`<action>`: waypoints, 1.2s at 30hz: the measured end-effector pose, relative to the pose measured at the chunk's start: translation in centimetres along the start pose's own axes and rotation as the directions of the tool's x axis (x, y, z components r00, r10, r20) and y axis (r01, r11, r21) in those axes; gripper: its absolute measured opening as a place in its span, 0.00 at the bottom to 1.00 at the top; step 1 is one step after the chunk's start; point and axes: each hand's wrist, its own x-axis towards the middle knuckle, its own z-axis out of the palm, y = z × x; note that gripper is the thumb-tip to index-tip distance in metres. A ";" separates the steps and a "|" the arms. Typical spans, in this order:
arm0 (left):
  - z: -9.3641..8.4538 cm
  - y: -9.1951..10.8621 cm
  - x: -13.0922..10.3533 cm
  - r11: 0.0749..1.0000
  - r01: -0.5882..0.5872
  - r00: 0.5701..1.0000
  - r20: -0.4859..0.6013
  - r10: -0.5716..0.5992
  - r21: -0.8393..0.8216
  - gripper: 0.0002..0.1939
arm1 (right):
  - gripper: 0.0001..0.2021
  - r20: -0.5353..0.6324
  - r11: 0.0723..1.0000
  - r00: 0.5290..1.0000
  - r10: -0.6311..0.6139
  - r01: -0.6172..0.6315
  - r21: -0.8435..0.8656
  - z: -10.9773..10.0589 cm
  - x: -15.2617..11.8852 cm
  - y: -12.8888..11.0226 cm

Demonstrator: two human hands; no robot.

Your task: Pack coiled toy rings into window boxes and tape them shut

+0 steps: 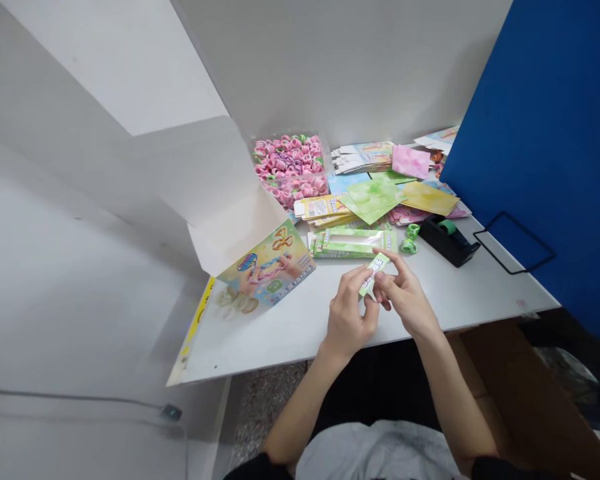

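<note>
Between my two hands, over the front part of the white table, is a small green and white printed box end [373, 274]. My left hand [349, 310] has its fingers closed on the left side of it. My right hand [403, 290] grips it from the right, thumb on its face. Just behind lie flat green boxes with a clear window [351, 244]. A green and white swirled ring piece [410, 239] is on the table beyond my right hand. The rest of the held box is hidden from view.
An open printed carton [275, 267] stands at left. Behind are a clear bin of pink rings [290, 163], yellow boxes [323, 207], green cards [373, 200] and yellow cards [430, 199]. A black tape dispenser [447, 241] and a wire stand [517, 243] are right, beside a blue panel [545, 147].
</note>
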 end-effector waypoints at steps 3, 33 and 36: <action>-0.2 0.0 0.1 1.000 0.028 1.000 0.013 -0.028 -0.012 0.29 | 0.36 0.055 0.998 0.998 0.015 -0.012 -0.054 -0.3 0.6 0.8; 4.6 -3.5 1.9 0.818 0.365 0.929 0.117 -0.352 -0.444 0.24 | 0.09 0.349 0.662 0.935 0.068 0.220 -0.716 -10.8 -4.6 0.5; 3.7 -2.8 2.0 0.916 0.206 0.973 -0.028 -0.230 -0.345 0.13 | 0.15 -0.034 0.685 0.990 -0.135 0.069 -0.726 -14.5 -3.1 -0.8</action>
